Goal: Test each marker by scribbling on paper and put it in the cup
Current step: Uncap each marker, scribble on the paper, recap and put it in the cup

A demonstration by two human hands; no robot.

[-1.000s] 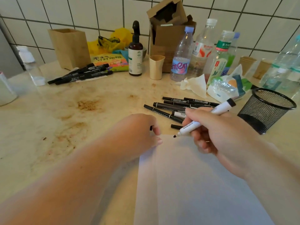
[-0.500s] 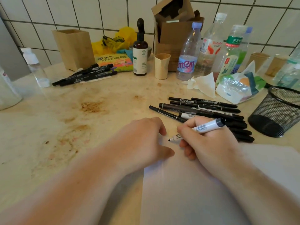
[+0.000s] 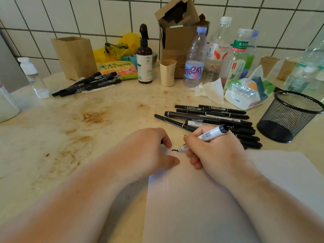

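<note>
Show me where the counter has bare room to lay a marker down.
Bare counter lies left of the left hand, below the far marker bundle. Crowded: the marker pile, the mesh cup and the bottles behind.

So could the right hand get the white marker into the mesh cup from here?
Probably yes: the right hand grips the white marker, and the mesh cup stands open-topped just to its right, with only flat markers between.

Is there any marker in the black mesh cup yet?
No. The mesh cup by the marker pile shows only its bare dark bottom, and the right hand holds a white marker on the paper.
</note>
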